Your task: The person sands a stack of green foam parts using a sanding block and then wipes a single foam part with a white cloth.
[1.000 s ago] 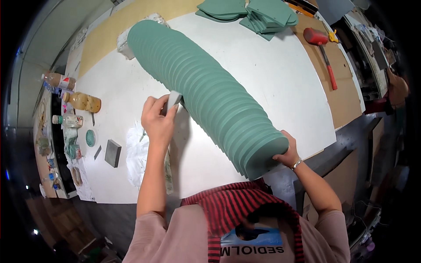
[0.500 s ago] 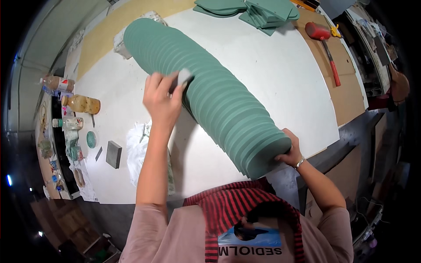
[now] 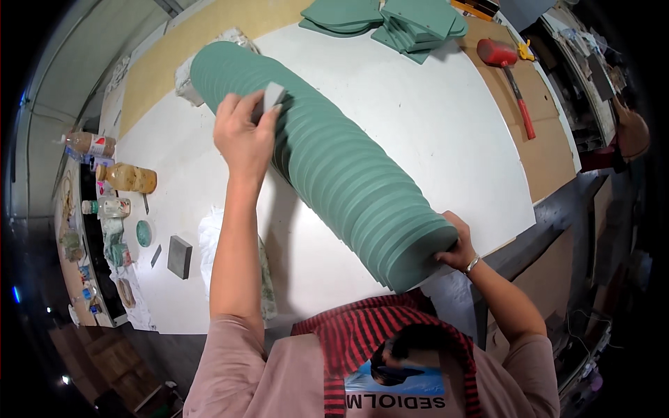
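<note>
A long row of overlapping green rounded panels [image 3: 348, 160] leans in a fanned line, running from the far left to the near right of the white table. My left hand [image 3: 244, 132] is closed on a small grey block [image 3: 273, 95], which looks like a sanding block. It is held at the left edge of the row, towards the far end. My right hand [image 3: 456, 247] grips the near end of the row, with the thumb on the front panel's face and the fingers behind its right edge.
Stacked green panels [image 3: 418, 21] lie at the table's far edge. A red mallet [image 3: 507, 76] rests on brown board at right. On the left are a bottle [image 3: 129, 177], a dark grey block [image 3: 180, 258] and a green oval piece [image 3: 143, 233]. A white cloth-wrapped lump [image 3: 187, 83] sits by the row's far end.
My left hand has moved farther away and slightly left along the row's edge with the grey block. My right hand keeps its grip on the near end.
</note>
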Motion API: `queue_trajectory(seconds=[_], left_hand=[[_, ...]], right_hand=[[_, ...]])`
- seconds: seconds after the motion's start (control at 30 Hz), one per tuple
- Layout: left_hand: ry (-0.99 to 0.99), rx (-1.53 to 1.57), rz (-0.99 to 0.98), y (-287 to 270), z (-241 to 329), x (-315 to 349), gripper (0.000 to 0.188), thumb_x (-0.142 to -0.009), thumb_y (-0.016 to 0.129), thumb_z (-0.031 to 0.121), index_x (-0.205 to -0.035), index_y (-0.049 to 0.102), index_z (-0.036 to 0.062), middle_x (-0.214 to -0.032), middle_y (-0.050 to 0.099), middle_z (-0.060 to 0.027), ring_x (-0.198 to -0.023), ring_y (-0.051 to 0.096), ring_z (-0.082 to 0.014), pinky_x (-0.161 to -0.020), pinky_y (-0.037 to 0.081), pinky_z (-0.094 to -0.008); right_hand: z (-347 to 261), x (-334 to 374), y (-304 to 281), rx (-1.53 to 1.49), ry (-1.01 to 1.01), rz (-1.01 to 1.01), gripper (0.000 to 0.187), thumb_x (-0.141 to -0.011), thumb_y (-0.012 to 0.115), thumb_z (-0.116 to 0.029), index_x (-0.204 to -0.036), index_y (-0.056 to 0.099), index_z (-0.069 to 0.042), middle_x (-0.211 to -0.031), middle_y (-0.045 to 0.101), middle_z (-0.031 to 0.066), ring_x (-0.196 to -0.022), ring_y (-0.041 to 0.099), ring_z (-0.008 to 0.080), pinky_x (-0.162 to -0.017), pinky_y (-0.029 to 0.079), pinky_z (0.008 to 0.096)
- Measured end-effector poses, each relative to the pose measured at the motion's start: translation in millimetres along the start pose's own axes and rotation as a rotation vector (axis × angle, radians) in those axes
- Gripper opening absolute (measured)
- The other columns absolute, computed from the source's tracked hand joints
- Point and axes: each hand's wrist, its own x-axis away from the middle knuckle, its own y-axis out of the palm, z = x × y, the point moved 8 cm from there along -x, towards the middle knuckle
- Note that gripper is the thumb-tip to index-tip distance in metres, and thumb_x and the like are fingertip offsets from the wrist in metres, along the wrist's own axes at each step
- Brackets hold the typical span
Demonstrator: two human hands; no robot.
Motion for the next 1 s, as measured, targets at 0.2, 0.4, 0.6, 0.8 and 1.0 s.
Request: queue_trajectory(seconds=[0.2,0.4,0.6,0.8,1.0], left_hand=[[-0.151,-0.024,-0.238,6.2,-12.4,13.8,0.023,-0.071,0.080,0.015,-0.091,0.073,0.0060,-0.077,0.058,-0.0071,-0.073,0.059,-0.0261,-0.067,0.049,-0.0376],[0.019,-0.059,-0.173,0.6,19.8,-16.9,0.015,-0.074,0.075,0.017,-0.087,0.075,0.0088,-0.084,0.062,-0.0067,-0.083,0.062,-0.0260,-0.071,0.051,-0.0393],[0.228,-0.325,-0.436,42.3,27.2,-43.5,0.019,-0.072,0.071,0.011,-0.090,0.078,0.0115,-0.089,0.065,-0.0083,-0.091,0.061,-0.0280,-0.077,0.053,-0.0421],[0.259,-0.221,-0.407,39.9,20.8,-47.2,0.024,-0.072,0.074,0.008,-0.095,0.078,0.0134,-0.089,0.063,-0.0031,-0.092,0.059,-0.0247,-0.075,0.052,-0.0395],[0.260,-0.218,-0.437,24.6,12.7,-42.4,0.025,-0.074,0.075,0.011,-0.098,0.076,0.0116,-0.087,0.061,-0.0051,-0.088,0.057,-0.0268,-0.076,0.050,-0.0384]], right_hand=[[4.7,2.4,-2.4,0.039,0.051,-0.035,0.074,-0.071,0.080,-0.058,-0.118,0.067,-0.002,-0.101,0.069,0.0125,-0.087,0.061,0.0323,-0.080,0.049,0.0411],[-4.8,-2.0,-1.6,0.028,0.020,-0.031,0.076,-0.071,0.080,-0.058,-0.119,0.066,-0.002,-0.102,0.069,0.0137,-0.087,0.061,0.0335,-0.079,0.049,0.0416],[4.3,4.6,-3.1,0.006,-0.001,0.002,0.076,-0.070,0.082,-0.055,-0.119,0.066,-0.001,-0.107,0.069,0.0140,-0.087,0.061,0.0323,-0.079,0.049,0.0415],[-3.9,-2.3,-1.8,-0.007,0.005,-0.041,0.077,-0.066,0.085,-0.051,-0.121,0.066,-0.001,-0.114,0.069,0.0148,-0.090,0.062,0.0314,-0.082,0.050,0.0406],[1.5,-0.6,-4.7,-0.006,0.040,-0.029,0.079,-0.065,0.085,-0.053,-0.120,0.066,0.001,-0.115,0.069,0.0169,-0.091,0.063,0.0322,-0.083,0.050,0.0410]])
